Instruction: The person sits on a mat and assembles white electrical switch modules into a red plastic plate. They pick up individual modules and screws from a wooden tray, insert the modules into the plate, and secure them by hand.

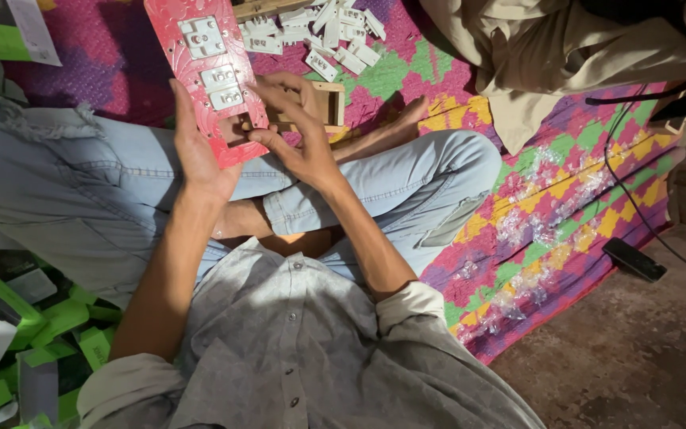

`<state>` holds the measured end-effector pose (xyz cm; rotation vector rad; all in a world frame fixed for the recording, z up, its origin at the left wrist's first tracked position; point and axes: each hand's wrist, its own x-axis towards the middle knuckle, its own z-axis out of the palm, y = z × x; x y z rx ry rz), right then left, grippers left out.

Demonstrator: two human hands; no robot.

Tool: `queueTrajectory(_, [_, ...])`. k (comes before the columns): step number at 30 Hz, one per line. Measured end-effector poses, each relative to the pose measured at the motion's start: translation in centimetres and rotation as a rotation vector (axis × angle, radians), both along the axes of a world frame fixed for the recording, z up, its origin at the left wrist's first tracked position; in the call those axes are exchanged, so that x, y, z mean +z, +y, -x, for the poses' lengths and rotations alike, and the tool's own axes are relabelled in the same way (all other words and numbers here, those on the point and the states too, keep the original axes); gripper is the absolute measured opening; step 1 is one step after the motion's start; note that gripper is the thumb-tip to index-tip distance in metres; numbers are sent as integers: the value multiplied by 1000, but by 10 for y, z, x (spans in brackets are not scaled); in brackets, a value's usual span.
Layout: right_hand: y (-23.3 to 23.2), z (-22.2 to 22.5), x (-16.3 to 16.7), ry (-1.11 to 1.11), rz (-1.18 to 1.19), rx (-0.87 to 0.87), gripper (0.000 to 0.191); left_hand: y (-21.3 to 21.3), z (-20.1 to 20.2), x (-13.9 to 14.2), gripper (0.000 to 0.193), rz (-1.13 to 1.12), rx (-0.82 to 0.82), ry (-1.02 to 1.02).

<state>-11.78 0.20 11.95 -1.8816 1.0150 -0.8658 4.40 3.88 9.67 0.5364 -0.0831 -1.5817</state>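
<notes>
Here both hands (pixel 256 143) grip a red switch panel (pixel 208 75) above green boxes (pixel 9 318).

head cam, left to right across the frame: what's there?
Green cartons → left hand → red switch plate → right hand → wooden frame → patterned mat → black flat device on the floor.
</notes>
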Motion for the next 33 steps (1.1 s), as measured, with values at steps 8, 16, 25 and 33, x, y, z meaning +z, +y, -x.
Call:
queueTrajectory(8, [-1,0,-2,-32,-49,-16,53,0,-1,1,69,7,7,14])
queueTrajectory(16, [0,0,-2,-26,-50,5,59,-1,-1,0,70,-21,19,39])
queueTrajectory(25, [-1,-1,-1,43,8,26,55,-1,-1,-1,69,-40,34,41])
queueTrajectory(33, [1,-6,4,-10,-111,-48,42,-2,0,0,70,30,1,-9])
